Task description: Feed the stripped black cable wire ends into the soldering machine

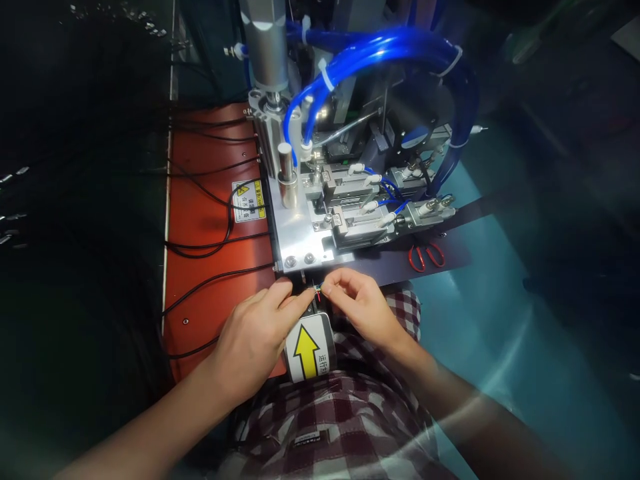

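Note:
Both hands meet at the front edge of a metal machine (300, 233), just above a white plate with a yellow arrow (306, 350). Between the fingertips is a tiny part with thin coloured wires (318, 291), red and green among them; its kind is too small to make out. My right hand (357, 303) pinches these wires between thumb and forefinger. My left hand (260, 327) comes in from the left, its fingers curled and its thumb and forefinger pressed close to the same small part. What the left fingertips grip, if anything, is hidden.
Red-handled scissors (426, 257) lie on the dark ledge at the right. Blue air hoses (390, 50) arch over the pneumatic cylinders (363, 227). Black cables (215, 273) cross the orange-red panel (210, 213) at the left, which bears a warning label (250, 200).

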Demonstrator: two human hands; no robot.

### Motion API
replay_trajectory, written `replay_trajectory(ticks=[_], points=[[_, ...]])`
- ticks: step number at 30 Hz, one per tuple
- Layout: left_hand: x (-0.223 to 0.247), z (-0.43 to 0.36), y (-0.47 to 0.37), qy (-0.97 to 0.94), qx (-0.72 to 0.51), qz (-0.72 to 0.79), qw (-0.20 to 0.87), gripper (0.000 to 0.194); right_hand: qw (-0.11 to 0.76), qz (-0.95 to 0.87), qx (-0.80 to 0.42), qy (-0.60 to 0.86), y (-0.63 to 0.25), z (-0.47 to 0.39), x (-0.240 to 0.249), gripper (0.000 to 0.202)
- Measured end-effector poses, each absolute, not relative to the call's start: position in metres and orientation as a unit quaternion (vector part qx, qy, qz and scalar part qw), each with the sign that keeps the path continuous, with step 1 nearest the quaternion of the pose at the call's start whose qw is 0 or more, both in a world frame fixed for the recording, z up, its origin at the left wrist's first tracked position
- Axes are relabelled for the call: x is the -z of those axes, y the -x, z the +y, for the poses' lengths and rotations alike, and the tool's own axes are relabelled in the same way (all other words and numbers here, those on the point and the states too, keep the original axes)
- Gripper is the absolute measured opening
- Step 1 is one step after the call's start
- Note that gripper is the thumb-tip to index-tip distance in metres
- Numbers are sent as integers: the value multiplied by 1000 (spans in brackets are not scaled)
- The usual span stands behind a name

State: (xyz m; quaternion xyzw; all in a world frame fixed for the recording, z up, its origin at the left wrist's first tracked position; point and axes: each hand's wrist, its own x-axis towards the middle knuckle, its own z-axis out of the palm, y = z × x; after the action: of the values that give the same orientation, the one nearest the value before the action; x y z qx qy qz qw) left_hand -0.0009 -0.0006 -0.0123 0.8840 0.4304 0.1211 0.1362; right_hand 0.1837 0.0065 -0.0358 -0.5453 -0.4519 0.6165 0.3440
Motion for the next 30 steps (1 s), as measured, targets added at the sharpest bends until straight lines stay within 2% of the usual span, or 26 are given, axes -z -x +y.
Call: replay_trajectory(ticks=[6, 19, 23, 27, 30], points=[[11, 0, -1, -893, -102, 425, 105, 33, 341, -507, -558, 562, -183, 4, 36, 15], [6, 0, -4, -909, -66, 410, 26, 33, 303, -650, -352, 602, -178, -1, 27, 13], [8, 0, -3, -912, -69, 405, 4, 34, 317, -576, -447, 607, -177, 1, 32, 13], [11, 1, -1, -908, -90, 406, 46, 35, 315, -477, -580, 581, -181, 3, 37, 17], [12, 1, 0, -907, -102, 401, 79, 32, 326, -483, -565, 584, -184, 3, 35, 16]])
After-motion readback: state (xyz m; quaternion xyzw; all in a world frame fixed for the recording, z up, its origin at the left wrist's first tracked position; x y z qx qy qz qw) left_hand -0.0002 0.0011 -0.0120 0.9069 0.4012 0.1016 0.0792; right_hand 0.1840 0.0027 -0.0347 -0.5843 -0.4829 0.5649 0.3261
